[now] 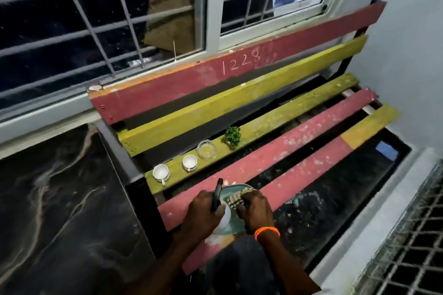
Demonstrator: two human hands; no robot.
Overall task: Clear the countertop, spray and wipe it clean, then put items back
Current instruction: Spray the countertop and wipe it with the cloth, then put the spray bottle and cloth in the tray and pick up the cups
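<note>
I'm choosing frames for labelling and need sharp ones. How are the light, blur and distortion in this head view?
Head view: dim indoor light with night-dark window panes; wide-angle bending curves the window frame and bench slats; the right edge by the mesh is smeared; the cups read clearly, but the left hand and right hand on the plate are soft.

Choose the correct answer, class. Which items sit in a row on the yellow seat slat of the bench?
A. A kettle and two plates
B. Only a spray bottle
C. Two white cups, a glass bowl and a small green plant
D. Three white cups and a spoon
C: along the yellow slat stand one white cup, a second white cup, a glass bowl and a small green plant.
</note>
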